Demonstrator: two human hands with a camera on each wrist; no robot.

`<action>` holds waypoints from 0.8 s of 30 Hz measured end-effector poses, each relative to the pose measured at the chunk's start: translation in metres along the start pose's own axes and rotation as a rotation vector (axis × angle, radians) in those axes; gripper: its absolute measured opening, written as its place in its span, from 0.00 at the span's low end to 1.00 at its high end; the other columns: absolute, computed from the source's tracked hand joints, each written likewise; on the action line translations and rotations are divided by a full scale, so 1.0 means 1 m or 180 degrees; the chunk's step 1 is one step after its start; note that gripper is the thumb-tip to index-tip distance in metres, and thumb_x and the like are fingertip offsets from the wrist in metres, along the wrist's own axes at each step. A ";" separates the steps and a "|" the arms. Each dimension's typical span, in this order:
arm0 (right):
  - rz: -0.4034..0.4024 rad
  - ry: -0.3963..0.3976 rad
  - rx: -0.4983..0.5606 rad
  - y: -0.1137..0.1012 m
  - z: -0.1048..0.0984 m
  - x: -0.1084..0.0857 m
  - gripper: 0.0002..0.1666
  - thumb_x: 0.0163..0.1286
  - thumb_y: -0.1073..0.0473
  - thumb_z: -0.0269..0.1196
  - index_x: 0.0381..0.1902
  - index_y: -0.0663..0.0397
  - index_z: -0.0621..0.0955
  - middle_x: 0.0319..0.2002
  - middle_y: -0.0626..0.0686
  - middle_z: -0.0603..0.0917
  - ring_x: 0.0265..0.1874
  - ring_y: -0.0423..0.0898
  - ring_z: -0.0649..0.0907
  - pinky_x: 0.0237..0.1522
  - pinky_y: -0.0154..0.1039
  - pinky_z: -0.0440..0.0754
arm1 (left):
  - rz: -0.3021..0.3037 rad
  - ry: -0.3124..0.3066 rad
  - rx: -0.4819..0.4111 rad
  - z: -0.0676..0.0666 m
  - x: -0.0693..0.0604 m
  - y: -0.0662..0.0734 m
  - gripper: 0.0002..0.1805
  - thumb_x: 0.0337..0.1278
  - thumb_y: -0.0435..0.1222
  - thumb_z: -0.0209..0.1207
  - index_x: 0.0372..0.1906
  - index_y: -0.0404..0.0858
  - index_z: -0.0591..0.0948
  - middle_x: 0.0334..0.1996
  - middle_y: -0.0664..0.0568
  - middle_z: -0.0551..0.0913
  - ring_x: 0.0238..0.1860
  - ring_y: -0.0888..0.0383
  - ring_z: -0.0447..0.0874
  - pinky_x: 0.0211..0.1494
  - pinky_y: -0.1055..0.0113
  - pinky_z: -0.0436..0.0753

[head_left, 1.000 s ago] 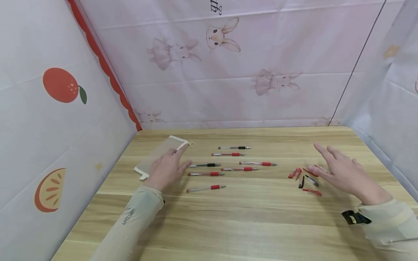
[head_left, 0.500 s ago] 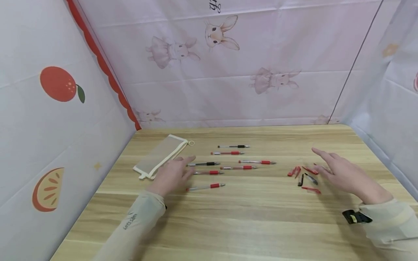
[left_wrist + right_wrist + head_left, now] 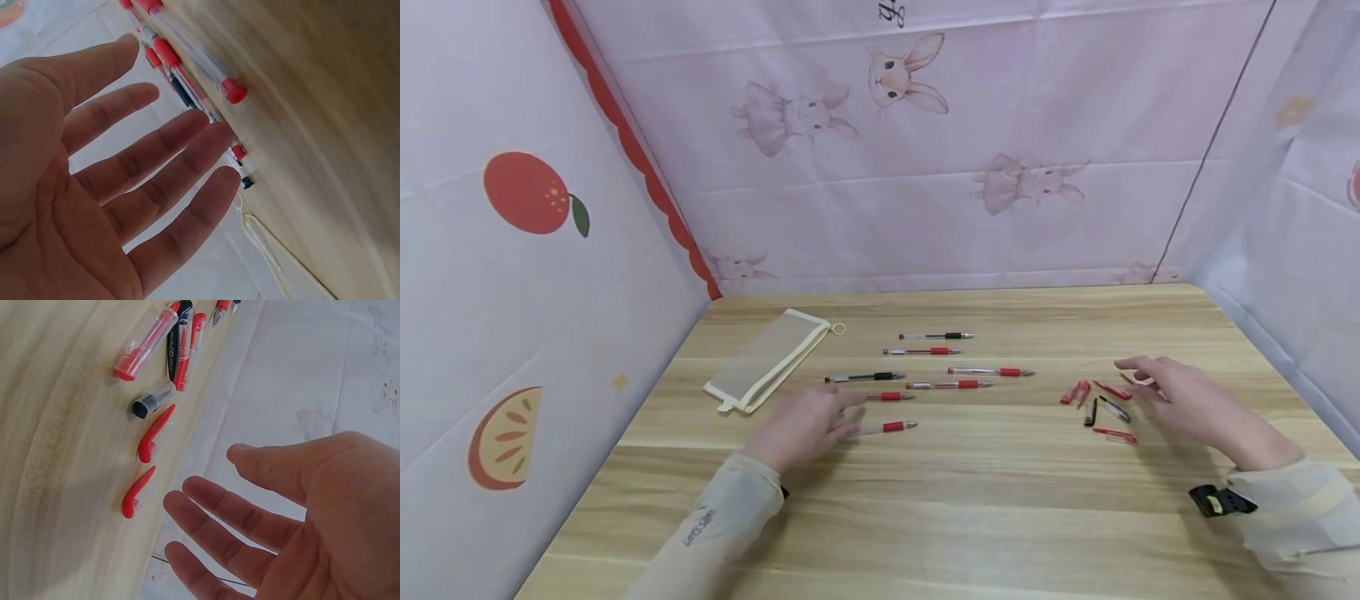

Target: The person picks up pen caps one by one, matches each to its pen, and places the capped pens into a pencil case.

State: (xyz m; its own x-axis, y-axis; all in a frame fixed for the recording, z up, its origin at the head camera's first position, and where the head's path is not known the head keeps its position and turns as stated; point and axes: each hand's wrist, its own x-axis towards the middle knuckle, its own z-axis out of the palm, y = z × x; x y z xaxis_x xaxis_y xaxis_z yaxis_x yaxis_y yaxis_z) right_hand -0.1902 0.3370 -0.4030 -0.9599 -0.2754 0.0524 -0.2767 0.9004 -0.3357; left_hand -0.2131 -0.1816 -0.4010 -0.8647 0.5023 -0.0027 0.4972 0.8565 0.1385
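My left hand (image 3: 805,425) hovers over the left ends of two uncapped red gel pens, the front one (image 3: 897,427) and the one behind it (image 3: 891,397). Its fingers are spread and hold nothing; in the left wrist view a red pen end (image 3: 234,92) lies beyond the fingertips. A black gel pen (image 3: 865,377) lies just behind that hand. My right hand (image 3: 1202,408) is held beside a cluster of loose pen caps, with relaxed fingers and nothing in them. Among the caps are a red cap (image 3: 1115,435) and a black cap (image 3: 1091,412); the hand partly covers the cluster's right side.
A cream-edged mesh zip pouch (image 3: 763,354) lies at the back left of the wooden table (image 3: 925,525). More pens, including another black pen (image 3: 936,336) and a red pen (image 3: 992,372), lie towards the middle. Printed cloth walls (image 3: 955,233) enclose the table's back and sides.
My left hand has moved from over the pouch towards the front and right, now over the pens' left ends. My right hand's fingers have bent slightly and dropped a little. Pens and caps lie unchanged.
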 end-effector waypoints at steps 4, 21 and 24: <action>0.0018 -0.0046 0.0028 0.004 0.001 0.001 0.23 0.76 0.69 0.60 0.66 0.72 0.79 0.47 0.67 0.89 0.44 0.62 0.89 0.48 0.64 0.87 | 0.0054 -0.0043 -0.0088 0.003 -0.003 0.001 0.22 0.70 0.46 0.70 0.65 0.48 0.86 0.59 0.50 0.90 0.47 0.56 0.88 0.48 0.54 0.88; 0.0057 -0.0108 -0.0066 0.015 0.008 0.003 0.21 0.73 0.67 0.68 0.61 0.69 0.83 0.38 0.54 0.89 0.36 0.48 0.85 0.40 0.51 0.85 | 0.0162 0.0001 -0.0032 0.010 -0.009 -0.001 0.17 0.58 0.30 0.75 0.50 0.50 0.91 0.44 0.54 0.91 0.42 0.58 0.86 0.43 0.56 0.88; 0.0083 -0.0135 -0.0044 0.016 0.009 0.004 0.20 0.73 0.66 0.68 0.60 0.69 0.83 0.37 0.53 0.88 0.35 0.47 0.84 0.39 0.50 0.84 | 0.0117 0.0004 -0.0045 0.010 -0.009 -0.001 0.15 0.59 0.29 0.75 0.49 0.48 0.92 0.43 0.54 0.90 0.41 0.58 0.85 0.44 0.56 0.87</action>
State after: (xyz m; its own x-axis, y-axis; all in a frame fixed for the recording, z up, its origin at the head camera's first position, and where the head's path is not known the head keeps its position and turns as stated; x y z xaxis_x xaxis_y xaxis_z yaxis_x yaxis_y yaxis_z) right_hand -0.1980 0.3474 -0.4169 -0.9641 -0.2654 0.0038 -0.2524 0.9120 -0.3234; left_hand -0.2047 -0.1856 -0.4113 -0.8459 0.5333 0.0039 0.5276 0.8357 0.1524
